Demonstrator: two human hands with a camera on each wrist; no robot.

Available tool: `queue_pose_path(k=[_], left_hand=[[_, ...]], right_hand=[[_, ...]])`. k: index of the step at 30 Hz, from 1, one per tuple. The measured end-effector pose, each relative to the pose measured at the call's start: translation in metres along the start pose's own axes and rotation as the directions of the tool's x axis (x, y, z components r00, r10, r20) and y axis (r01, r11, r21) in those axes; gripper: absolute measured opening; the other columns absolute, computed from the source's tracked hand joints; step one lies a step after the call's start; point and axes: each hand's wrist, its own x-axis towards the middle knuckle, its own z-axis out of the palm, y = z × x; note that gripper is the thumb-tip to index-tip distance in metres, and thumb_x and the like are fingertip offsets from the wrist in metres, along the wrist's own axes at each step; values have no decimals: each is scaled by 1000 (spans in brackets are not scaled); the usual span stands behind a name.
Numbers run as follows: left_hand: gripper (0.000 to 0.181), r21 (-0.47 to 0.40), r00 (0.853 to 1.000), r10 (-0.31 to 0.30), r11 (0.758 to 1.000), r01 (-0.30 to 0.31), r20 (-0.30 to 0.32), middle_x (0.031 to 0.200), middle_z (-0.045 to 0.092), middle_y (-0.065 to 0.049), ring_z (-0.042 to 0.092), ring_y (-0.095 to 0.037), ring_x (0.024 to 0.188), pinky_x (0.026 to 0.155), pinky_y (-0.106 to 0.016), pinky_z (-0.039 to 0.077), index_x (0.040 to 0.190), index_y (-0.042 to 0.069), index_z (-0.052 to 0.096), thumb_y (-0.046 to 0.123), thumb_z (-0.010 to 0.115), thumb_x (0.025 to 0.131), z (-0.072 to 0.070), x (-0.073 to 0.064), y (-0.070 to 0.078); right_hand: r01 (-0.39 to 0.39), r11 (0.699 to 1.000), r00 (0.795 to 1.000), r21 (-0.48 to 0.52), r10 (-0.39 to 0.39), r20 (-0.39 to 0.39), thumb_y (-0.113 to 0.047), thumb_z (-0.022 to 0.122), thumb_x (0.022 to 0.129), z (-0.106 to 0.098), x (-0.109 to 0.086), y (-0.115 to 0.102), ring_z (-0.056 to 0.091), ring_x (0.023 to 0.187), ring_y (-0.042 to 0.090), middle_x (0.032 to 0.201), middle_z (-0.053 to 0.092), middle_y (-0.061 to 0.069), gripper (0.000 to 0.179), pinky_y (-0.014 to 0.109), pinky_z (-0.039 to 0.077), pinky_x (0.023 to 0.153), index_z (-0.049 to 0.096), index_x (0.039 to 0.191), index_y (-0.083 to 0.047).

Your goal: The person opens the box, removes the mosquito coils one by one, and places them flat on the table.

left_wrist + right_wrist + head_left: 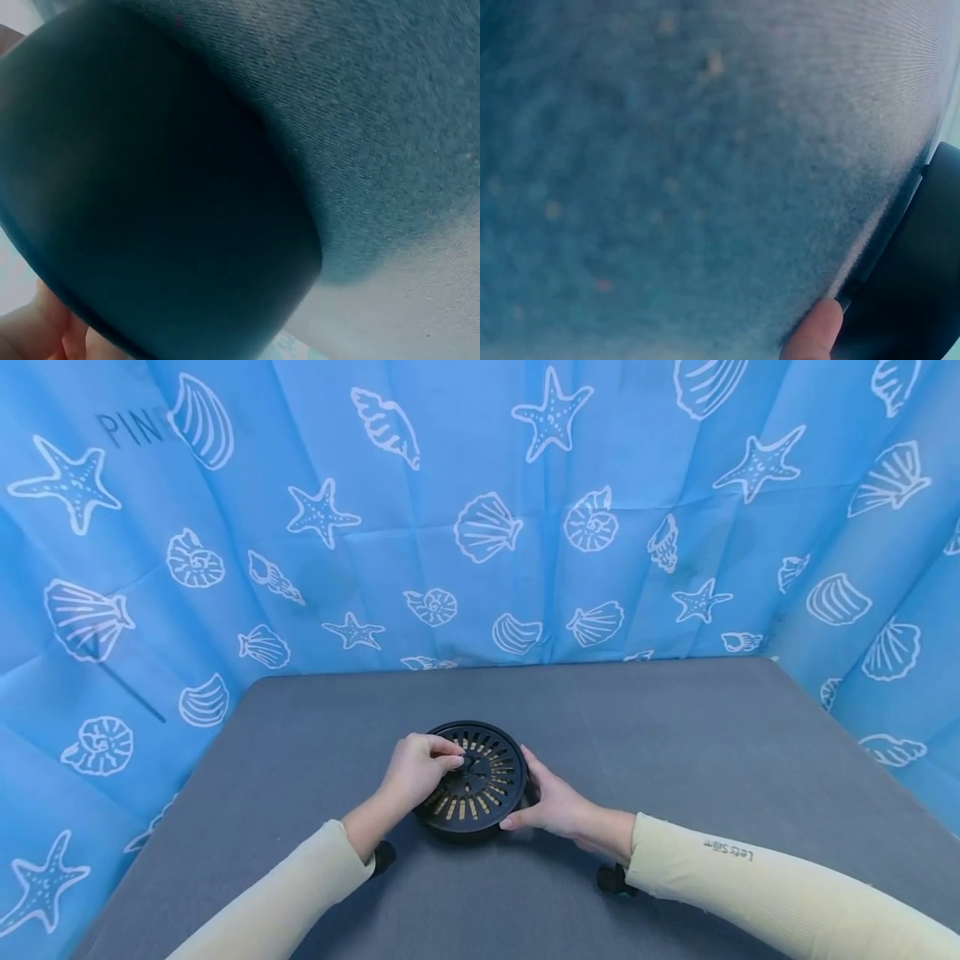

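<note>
A round black container point(165, 187) stands on the grey table. Its black lid point(471, 788) has a ring of slots, with something yellowish showing through them. My left hand point(418, 770) pinches the small knob point(468, 762) at the lid's centre between thumb and fingers. On the right side, my right hand point(557, 803) grips the container's wall, thumb on the near side and fingers farther back. The right wrist view catches only a fingertip point(820, 330) against the dark wall. Whether the lid is seated or slightly raised, I cannot tell.
The grey cloth-covered table point(645, 727) has rounded far corners. Behind and at both sides hangs a blue curtain point(420, 543) with white shells and starfish. Small black wrist devices point(611, 879) sit under both cream sleeves point(720, 877).
</note>
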Motion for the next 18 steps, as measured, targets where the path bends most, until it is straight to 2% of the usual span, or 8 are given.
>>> queue_pose_path(k=[7,12,18], left_hand=[[10,3,999,-5,1000,5,-45,95,73,-7,67,-21,90,74,-36,55,94,4,77,7,68,90,4,-4,3],[10,-16,998,-30,999,29,-53,95,73,-8,67,-19,86,72,-34,55,95,2,76,6,68,90,5,-5,4],[10,-35,997,-50,998,48,-62,92,73,-7,66,-16,81,68,-33,54,94,3,76,6,68,90,7,-6,4]], right_hand=[[41,999,999,24,-41,-2,0,82,73,1,1,2,20,143,40,157,22,22,108,57,17,113,13,156,-10],[25,1000,1000,17,-25,-17,0,83,73,2,1,1,23,142,40,156,25,22,106,55,23,112,17,156,-9],[15,999,999,29,-15,-31,2,83,72,2,0,1,24,142,40,156,26,22,106,56,20,112,18,155,-9]])
